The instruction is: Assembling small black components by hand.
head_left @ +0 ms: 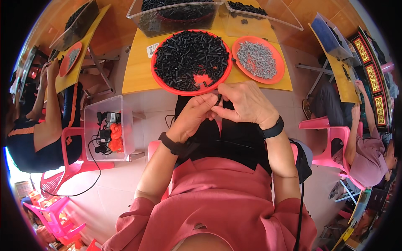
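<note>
My left hand [195, 116] and my right hand [247, 103] meet in front of my lap, just off the near edge of the table. Between their fingertips is a small black ribbed piece [219, 99], upright, with both hands closed on it. Right beyond them sits a round red tray [156, 78] heaped with small black plastic pieces [188, 56]; its red bottom shows through near the front. To its right lies an orange-red plate [279, 62] of small grey, screw-like pieces [256, 60].
Clear plastic bins [176, 26] of black pieces stand at the back of the yellow table [136, 62]. On the left, a clear bin [88, 129] holds cables and an orange bundle. Two people sit at side tables, one left, one right, near pink chairs [320, 124].
</note>
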The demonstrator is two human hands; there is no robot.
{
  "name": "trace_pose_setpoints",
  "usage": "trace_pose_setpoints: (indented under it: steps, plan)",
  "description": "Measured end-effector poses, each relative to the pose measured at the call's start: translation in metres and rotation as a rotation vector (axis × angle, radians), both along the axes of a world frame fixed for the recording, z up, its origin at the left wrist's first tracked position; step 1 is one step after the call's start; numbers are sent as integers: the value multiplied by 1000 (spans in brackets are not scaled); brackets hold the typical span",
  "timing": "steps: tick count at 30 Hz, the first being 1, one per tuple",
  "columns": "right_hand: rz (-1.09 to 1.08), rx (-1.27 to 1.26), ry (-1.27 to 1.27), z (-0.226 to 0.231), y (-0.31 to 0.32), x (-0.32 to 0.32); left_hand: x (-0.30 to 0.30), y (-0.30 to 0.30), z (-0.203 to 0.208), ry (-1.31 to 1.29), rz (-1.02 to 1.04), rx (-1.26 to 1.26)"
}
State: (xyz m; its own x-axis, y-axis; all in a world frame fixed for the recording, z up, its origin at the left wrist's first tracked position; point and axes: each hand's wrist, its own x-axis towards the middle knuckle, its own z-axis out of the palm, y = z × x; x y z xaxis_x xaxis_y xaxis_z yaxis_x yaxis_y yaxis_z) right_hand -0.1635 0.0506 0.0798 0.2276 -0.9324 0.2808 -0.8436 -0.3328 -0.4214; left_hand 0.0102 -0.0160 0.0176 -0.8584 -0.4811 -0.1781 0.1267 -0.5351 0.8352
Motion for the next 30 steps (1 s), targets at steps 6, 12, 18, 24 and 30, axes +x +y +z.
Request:
trace_pose_setpoints:
  steps: [6,12,18,24,30]
  plan:
    - [30,67,32,5,-3,0,0,0,1,9,-6,44]
    - [25,36,-74,-2,0,-1,0,-1,2,7,-3,21]
    - [45,-19,-195,-10,0,4,0,0,-1,74,0,89]
    - [-18,21,-256,-20,2,2,-3,1,3,17,44,13]
    - [109,450,-404,9,0,-15,-2,0,-10,-136,89,-154]
